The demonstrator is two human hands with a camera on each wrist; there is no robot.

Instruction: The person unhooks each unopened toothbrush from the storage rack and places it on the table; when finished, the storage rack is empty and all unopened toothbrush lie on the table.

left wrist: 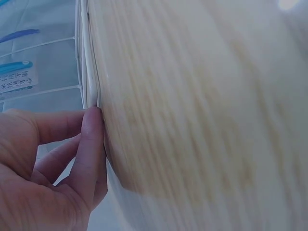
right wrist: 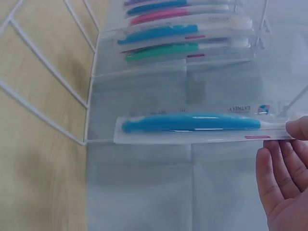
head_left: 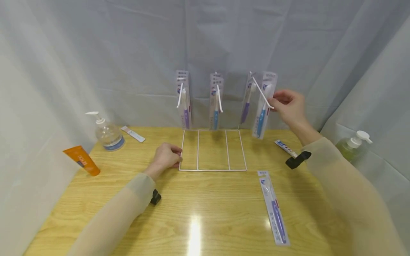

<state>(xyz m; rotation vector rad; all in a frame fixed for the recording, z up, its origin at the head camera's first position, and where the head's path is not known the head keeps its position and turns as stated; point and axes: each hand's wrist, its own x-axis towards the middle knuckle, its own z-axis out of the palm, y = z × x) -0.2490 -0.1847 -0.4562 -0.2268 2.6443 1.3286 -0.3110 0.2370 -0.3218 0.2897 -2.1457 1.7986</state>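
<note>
My right hand (head_left: 290,106) pinches the edge of a packaged blue toothbrush (right wrist: 192,122) beside the right hook of a white wire rack (head_left: 213,170). In the head view this pack hangs upright, its top close to the hook's rod. A packaged purple toothbrush (head_left: 245,112) is behind it on the same hook. My left hand (head_left: 166,156) grips the left side of the rack's base at the tabletop, fingertips on the wire (left wrist: 91,72). More packs hang on the other hooks, a purple toothbrush (head_left: 187,117) in front on the left and a blue toothbrush (head_left: 216,119) in the middle.
A packaged purple toothbrush (head_left: 274,209) lies on the wooden table (head_left: 153,227) at front right. Left stand an orange tube (head_left: 82,160) and a clear pump bottle (head_left: 109,135), near a small white packet (head_left: 133,134). Right are a toothpaste tube (head_left: 285,148) and a green pump bottle (head_left: 349,147).
</note>
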